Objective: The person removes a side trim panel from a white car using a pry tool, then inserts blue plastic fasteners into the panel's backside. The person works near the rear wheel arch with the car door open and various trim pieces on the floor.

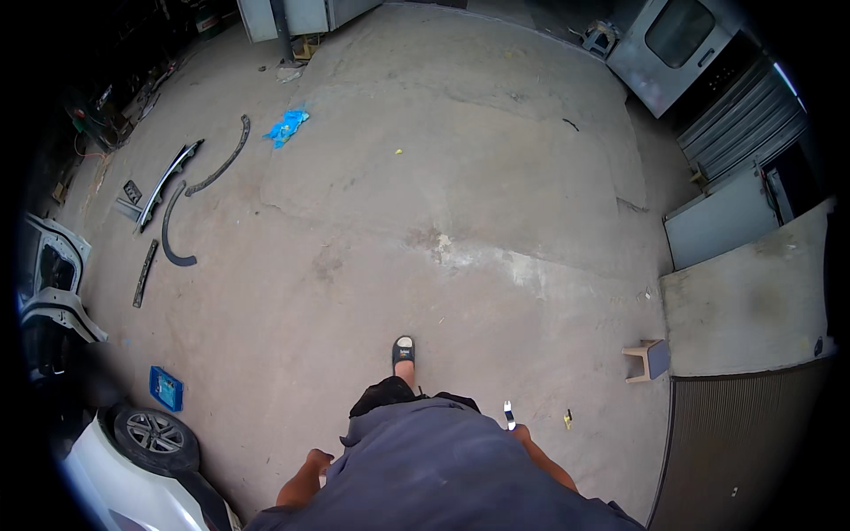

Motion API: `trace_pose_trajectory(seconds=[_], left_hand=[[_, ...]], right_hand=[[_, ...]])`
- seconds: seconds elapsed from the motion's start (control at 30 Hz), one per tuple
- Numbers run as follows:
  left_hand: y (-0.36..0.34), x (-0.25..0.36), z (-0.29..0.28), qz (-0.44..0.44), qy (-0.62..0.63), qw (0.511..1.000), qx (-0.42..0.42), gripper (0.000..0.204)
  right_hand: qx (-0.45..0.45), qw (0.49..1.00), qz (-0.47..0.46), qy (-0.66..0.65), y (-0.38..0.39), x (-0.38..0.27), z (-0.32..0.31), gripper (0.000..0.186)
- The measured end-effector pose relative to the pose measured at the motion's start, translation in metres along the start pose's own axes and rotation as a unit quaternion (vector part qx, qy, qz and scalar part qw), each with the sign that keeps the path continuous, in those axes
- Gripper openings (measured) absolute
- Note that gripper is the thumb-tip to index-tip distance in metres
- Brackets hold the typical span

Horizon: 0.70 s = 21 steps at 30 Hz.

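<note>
My right hand (521, 433) hangs at my right side, closed round a short tool (509, 415) with a pale, notched tip and a dark blue band. Only that end of the tool sticks out past my fingers; the rest is hidden in the hand. On my left, my left hand (317, 458) hangs low beside my grey shirt (443, 469). Its fingers are small and mostly turned from view, so its grip is unclear. A small yellow and black item (568, 419) lies on the floor to the right of the tool. One sandalled foot (404, 352) shows ahead of me.
At left are a white car body (133, 487) with its wheel (156, 439), a blue tray (166, 389) and car door frames (62, 301). Farther off lie curved black trims (173, 230) and a blue crumpled sheet (286, 128). A small stool (648, 361) stands right, beside leaning panels (748, 292).
</note>
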<state>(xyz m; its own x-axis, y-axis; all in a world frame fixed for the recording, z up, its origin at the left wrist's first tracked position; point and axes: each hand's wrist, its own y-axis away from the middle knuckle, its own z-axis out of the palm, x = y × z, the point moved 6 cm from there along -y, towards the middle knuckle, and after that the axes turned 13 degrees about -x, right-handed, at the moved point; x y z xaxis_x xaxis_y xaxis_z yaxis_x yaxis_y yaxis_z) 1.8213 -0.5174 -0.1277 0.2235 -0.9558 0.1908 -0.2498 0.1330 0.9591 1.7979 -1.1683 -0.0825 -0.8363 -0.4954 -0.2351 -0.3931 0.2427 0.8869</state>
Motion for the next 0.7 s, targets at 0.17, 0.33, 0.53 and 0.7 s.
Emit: trace_pose_trajectory(seconds=[0.17, 0.33, 0.53, 0.7], left_hand=[[-0.114, 0.038, -0.233, -0.080, 0.118, 0.985, 0.092, 0.029], [-0.110, 0.278, -0.479, 0.148, 0.142, 0.944, 0.259, 0.025], [-0.095, 0.513, -0.575, 0.286, 0.140, 0.922, 0.219, 0.026], [-0.124, 0.457, -0.540, 0.153, -0.116, 0.974, 0.123, 0.039]], right_hand=[[0.021, 0.992, 0.039, -0.118, -0.004, -0.047, -0.032, 0.021], [0.044, 0.970, 0.037, -0.238, -0.045, -0.090, -0.052, 0.020], [0.053, 0.989, -0.024, -0.133, -0.189, -0.046, -0.034, 0.030], [-0.045, 0.989, 0.013, -0.141, -0.190, -0.220, -0.149, 0.024]])
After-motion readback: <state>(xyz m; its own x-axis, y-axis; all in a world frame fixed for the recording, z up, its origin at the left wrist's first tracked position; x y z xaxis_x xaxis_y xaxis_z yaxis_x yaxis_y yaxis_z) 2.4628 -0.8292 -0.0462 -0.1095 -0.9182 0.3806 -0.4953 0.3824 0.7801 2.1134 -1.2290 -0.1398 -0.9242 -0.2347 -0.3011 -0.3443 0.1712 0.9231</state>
